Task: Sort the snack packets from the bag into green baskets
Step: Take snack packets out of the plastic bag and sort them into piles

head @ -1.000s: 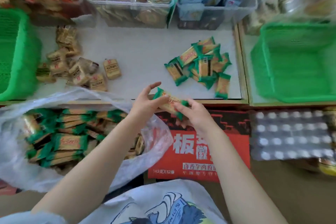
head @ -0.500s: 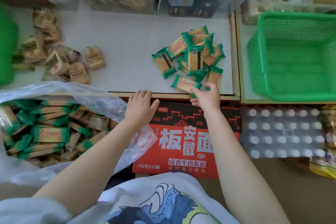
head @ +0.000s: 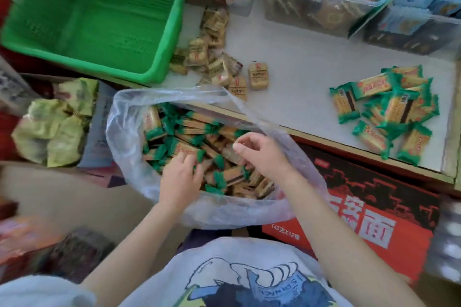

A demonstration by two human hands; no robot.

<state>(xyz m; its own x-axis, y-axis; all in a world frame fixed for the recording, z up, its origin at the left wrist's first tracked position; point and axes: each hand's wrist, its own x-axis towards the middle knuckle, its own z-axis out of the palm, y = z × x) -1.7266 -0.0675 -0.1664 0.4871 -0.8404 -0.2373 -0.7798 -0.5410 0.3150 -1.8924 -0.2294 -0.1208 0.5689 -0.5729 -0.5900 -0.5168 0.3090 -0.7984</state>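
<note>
Both hands have left the counter edge and now reach into the clear plastic bag (head: pixel 129 137).
Left hand (head: pixel 180 177) rests with fingers spread on the green-ended snack packets (head: pixel 199 142); right hand (head: pixel 259 154) hangs loosely curled, seemingly holding nothing. Green basket (head: pixel 99 20) sits at the counter's (head: pixel 299 70) left end.

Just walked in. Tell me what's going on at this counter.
A person is sorting snack packets. Both hands are down in the clear plastic bag of green-ended packets: the left hand rummages among them, the right hand hovers curled above. On the white counter lie two sorted heaps, a green packet pile at right and a brown packet pile beside the green basket, which holds no packets yet.
</note>
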